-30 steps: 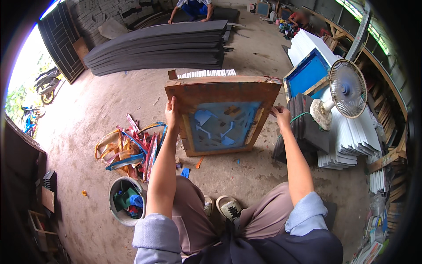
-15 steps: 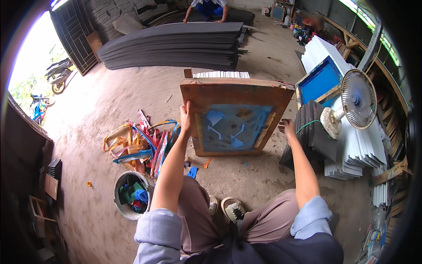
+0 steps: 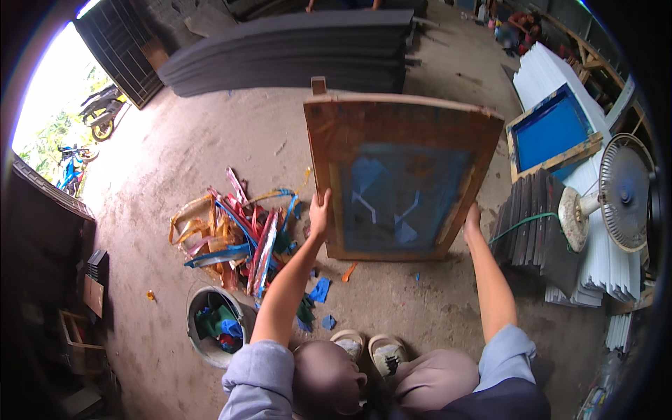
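Observation:
A large wooden-framed printing screen (image 3: 406, 189) stands tilted in front of me, its mesh blue-grey with pale blue shapes. My left hand (image 3: 320, 213) is closed on the lower part of its left side, with the thumb on the near edge. On the opposite side, my right hand (image 3: 473, 220) grips the right edge low down; its fingers are mostly hidden behind the frame. Whatever lies behind the screen is covered by it.
Left of the screen lies a heap of coloured strips (image 3: 241, 234), with a bucket of rags (image 3: 210, 357) nearer me. At right are a fan (image 3: 623, 192), dark stacked blocks (image 3: 525, 217), white sheets (image 3: 560, 91) and a blue screen (image 3: 553, 133). Dark sheets (image 3: 287, 56) are piled far off.
My right hand, apart from the frame before, now grips its right edge. The screen stands more upright, and the white stack seen behind its top edge is now hidden. My view has shifted.

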`<state>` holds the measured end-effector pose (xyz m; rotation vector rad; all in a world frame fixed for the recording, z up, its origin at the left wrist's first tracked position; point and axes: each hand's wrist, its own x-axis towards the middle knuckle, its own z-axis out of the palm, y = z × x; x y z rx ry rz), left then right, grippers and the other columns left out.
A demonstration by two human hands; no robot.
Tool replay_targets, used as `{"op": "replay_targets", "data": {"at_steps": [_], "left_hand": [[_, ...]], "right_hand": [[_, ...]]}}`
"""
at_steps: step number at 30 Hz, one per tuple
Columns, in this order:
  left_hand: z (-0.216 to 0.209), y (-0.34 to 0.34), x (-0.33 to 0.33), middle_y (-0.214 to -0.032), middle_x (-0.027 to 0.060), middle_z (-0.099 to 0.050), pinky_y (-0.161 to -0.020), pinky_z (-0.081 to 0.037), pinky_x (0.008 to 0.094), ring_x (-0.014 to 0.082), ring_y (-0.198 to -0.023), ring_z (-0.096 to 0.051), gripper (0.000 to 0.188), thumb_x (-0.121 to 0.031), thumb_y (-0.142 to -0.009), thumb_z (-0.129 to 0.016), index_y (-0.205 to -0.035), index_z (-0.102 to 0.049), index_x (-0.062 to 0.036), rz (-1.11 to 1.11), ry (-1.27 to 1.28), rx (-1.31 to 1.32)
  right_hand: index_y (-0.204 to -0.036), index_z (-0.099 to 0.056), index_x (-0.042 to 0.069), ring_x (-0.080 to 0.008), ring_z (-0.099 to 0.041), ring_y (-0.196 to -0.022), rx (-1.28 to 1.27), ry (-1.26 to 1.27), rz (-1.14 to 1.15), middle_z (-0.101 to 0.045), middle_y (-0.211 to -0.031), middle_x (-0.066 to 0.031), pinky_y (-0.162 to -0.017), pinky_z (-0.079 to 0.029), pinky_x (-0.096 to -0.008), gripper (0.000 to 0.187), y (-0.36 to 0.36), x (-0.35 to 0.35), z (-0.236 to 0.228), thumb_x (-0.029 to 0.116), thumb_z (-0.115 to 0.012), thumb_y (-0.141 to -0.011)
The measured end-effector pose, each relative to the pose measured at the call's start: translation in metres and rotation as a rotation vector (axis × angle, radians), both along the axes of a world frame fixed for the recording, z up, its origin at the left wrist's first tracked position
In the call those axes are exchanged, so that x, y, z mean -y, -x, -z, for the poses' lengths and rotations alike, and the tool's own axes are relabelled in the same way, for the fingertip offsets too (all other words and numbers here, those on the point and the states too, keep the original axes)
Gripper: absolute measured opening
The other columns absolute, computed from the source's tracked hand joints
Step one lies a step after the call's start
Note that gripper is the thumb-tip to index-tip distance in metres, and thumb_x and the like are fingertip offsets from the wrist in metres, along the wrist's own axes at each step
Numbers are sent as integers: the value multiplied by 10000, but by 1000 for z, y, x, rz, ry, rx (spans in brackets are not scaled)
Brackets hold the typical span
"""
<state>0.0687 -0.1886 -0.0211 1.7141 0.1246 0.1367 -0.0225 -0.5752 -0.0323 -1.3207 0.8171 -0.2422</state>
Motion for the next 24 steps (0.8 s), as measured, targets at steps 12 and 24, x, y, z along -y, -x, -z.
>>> {"op": "replay_targets", "data": {"at_steps": [12, 24], "left_hand": [[67, -10, 20, -807, 172, -650, -826, -452, 419, 303, -837, -621, 830, -784, -765, -507, -832, -667, 27, -150, -327, -507], [71, 37, -32, -958, 119, -642, -877, -378, 427, 271, -993, -546, 524, -562, -799, -649, -903, -645, -49, 195, -926, 62]], "right_hand": [[-1293, -487, -78, -309, -527, -1199, -383, 252, 258, -528, -1316, -209, -1017, -392, -394, 545, -23, 1, 65, 356, -413, -971], [-1059, -662, 51, -180, -583, -909, 358, 822, -120, -609, -967, -62, -793, -461, -307, 229, -14, -68, 36, 181, -487, -988]]}}
